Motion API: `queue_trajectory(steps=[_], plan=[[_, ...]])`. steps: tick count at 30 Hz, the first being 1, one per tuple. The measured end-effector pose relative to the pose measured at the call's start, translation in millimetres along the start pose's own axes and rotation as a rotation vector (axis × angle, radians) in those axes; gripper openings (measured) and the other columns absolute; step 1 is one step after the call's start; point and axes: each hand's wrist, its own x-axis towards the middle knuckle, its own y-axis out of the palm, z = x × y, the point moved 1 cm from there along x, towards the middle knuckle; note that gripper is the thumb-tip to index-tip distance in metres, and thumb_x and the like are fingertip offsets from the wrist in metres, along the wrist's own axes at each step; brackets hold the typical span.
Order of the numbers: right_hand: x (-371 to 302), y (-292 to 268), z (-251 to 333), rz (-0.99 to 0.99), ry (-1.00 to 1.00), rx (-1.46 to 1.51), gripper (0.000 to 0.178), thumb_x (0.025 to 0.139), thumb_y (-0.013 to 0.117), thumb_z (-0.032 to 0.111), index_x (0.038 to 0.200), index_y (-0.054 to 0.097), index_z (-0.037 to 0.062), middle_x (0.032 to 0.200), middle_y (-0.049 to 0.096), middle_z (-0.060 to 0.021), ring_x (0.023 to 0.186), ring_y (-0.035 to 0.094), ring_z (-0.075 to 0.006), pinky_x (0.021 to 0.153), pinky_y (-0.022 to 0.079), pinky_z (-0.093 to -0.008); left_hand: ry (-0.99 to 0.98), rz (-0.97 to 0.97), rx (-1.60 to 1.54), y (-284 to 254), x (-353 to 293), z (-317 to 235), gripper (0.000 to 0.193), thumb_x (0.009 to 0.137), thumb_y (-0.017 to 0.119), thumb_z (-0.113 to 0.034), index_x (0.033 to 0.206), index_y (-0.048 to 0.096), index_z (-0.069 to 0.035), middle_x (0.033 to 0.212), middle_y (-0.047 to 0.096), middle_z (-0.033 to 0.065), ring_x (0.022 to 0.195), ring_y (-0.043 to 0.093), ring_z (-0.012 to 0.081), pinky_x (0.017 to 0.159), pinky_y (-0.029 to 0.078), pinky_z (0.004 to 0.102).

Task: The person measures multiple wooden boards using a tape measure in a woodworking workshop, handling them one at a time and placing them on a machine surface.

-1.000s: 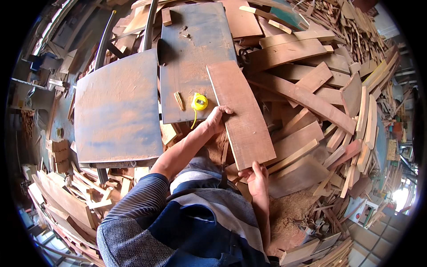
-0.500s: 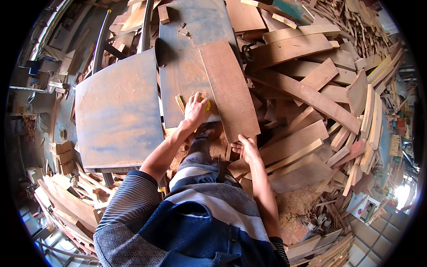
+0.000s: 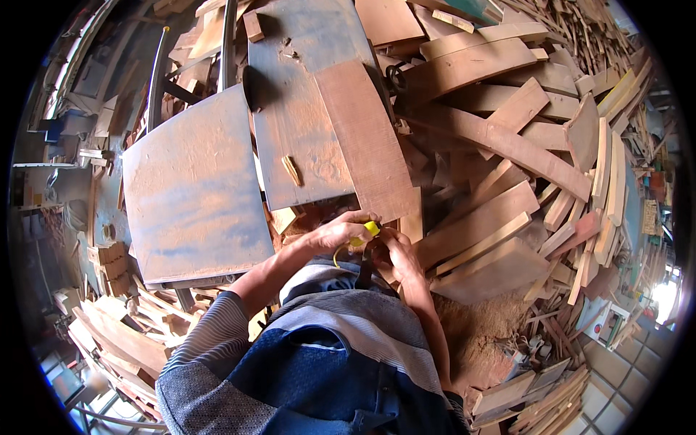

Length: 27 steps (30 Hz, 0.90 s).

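In front of my waist, my left hand point(image 3: 341, 230) is closed around a yellow tape measure point(image 3: 370, 229). A thin yellow strap point(image 3: 336, 257) loops down from it. Right beside the tape measure is my right hand point(image 3: 398, 255), its fingers curled in; what they pinch, if anything, is hidden. Just beyond both hands, a flat reddish-brown wooden board point(image 3: 366, 141) with a slightly curved edge lies on the machine's metal table point(image 3: 293, 134). Its near end overhangs the table edge, close to my fingers. A small wood offcut point(image 3: 291, 170) rests on the metal left of the board.
To the left stands a second dusty metal table point(image 3: 196, 188), with a dark round disc point(image 3: 254, 88) at the gap. Curved wooden pieces point(image 3: 500, 138) are heaped on the right, more boards point(image 3: 119, 337) at lower left. Sawdust point(image 3: 482, 341) covers ground at lower right.
My left hand has come back from the metal table toward my waist, bringing the tape measure. My right hand has let go of the board's near end and now meets the left.
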Motion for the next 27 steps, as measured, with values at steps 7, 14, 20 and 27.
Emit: queue_trajectory(steps=[7, 14, 20, 27], plan=[[-11.0, -11.3, -9.8, -0.006, 0.100, 0.056, 0.011, 0.095, 0.066, 0.016, 0.096, 0.068, 0.0055, 0.074, 0.066, -0.0034, 0.053, 0.057, -0.0095, 0.048, 0.045, -0.0229, -0.026, 0.083, 0.017, 12.5, 2.6, 28.3, 0.047, 0.094, 0.061, -0.025, 0.133, 0.058, 0.002, 0.117, 0.063, 0.0095, 0.105, 0.060, 0.0215, 0.093, 0.048, 0.0323], [20.6, -39.0, 45.5, -0.322, -0.182, -0.186, 0.012, 0.093, 0.069, 0.016, 0.094, 0.067, 0.0043, 0.071, 0.064, -0.0024, 0.051, 0.055, -0.0076, 0.042, 0.043, -0.0232, -0.118, 0.004, 0.277, -33.3, -2.2, 48.7, 0.047, 0.085, 0.068, -0.021, 0.128, 0.064, -0.003, 0.105, 0.065, 0.0075, 0.093, 0.059, 0.0162, 0.079, 0.047, 0.0305], [77.3, -82.5, 56.3, -0.502, -0.224, -0.465, 0.018, 0.094, 0.068, 0.020, 0.100, 0.071, 0.0032, 0.072, 0.060, 0.0019, 0.056, 0.052, -0.0061, 0.045, 0.043, -0.0229, -0.170, -0.154, 0.395, -75.5, -7.3, 70.1, 0.041, 0.094, 0.062, -0.035, 0.110, 0.073, 0.001, 0.108, 0.072, 0.0103, 0.097, 0.064, 0.0192, 0.088, 0.050, 0.0319], [98.2, -88.4, 31.2, -0.623, -0.362, -0.822, 0.031, 0.088, 0.069, 0.032, 0.102, 0.074, 0.0045, 0.098, 0.073, -0.0176, 0.092, 0.070, -0.0343, 0.084, 0.053, -0.0399, -0.166, -0.155, 0.519, -83.9, -0.2, 80.3, 0.044, 0.096, 0.062, -0.037, 0.112, 0.072, 0.002, 0.107, 0.073, 0.0130, 0.094, 0.066, 0.0196, 0.084, 0.051, 0.0327]])
